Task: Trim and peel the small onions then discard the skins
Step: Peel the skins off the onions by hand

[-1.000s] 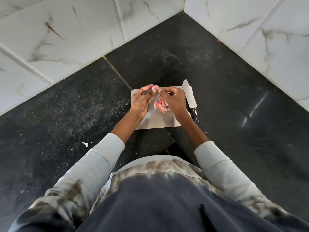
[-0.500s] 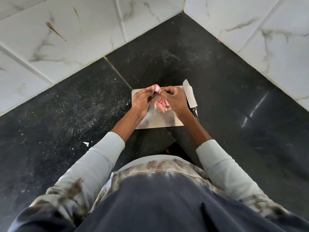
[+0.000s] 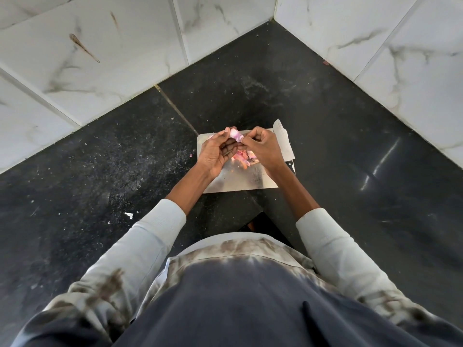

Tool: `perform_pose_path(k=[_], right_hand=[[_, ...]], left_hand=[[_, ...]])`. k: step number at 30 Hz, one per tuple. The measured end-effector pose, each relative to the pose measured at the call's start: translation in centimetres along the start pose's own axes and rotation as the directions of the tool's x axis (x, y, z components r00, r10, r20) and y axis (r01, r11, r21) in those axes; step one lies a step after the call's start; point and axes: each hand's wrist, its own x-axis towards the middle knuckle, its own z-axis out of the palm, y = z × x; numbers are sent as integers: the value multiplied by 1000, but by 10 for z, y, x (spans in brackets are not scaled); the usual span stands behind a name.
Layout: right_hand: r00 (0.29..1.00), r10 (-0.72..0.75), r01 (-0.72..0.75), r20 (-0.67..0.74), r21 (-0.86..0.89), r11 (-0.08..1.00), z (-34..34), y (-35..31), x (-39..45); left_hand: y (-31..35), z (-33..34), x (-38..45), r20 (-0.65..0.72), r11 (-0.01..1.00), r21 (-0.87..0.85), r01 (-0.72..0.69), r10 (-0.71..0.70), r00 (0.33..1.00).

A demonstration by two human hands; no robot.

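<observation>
No readable writing showed anywhere. You held a small onion (image 3: 235, 134), pale pink and glossy, above the far edge of the flat metal board (image 3: 240, 180). Your left hand (image 3: 216, 152) pinched it at the fingertips; your right hand (image 3: 260, 149) pinched its near end. Papery pink skins (image 3: 243, 156) lay heaped on the board, a broad-bladed knife (image 3: 283, 142) at its right edge, on a speckled black stone counter (image 3: 100, 159).

The onion (image 3: 236, 134) now sticks out more between the fingertips, showing more pale pink. The left hand (image 3: 217, 151) has curled in closer to the right hand (image 3: 261, 147).
</observation>
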Motion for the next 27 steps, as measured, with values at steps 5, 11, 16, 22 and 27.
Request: perform_pose_path(k=[5, 11, 16, 22, 27], right_hand=[[1000, -16, 16, 12, 23, 1000, -1, 4, 3], [998, -64, 63, -19, -31, 998, 0, 7, 4], [997, -78, 78, 16, -9, 997, -4, 6, 3], [998, -55, 55, 12, 41, 998, -3, 7, 8], [999, -37, 37, 7, -1, 999, -5, 12, 12]], left_hand=[[-4, -2, 3, -44, 1000, 17, -6, 6, 999], [-5, -1, 1, 5, 996, 94, -4, 4, 1000], [-6, -1, 0, 74, 983, 160, -91, 80, 994], [-3, 1, 2, 4, 976, 211, -50, 50, 999], [-1, 3, 0, 8, 980, 200, -19, 18, 1000]])
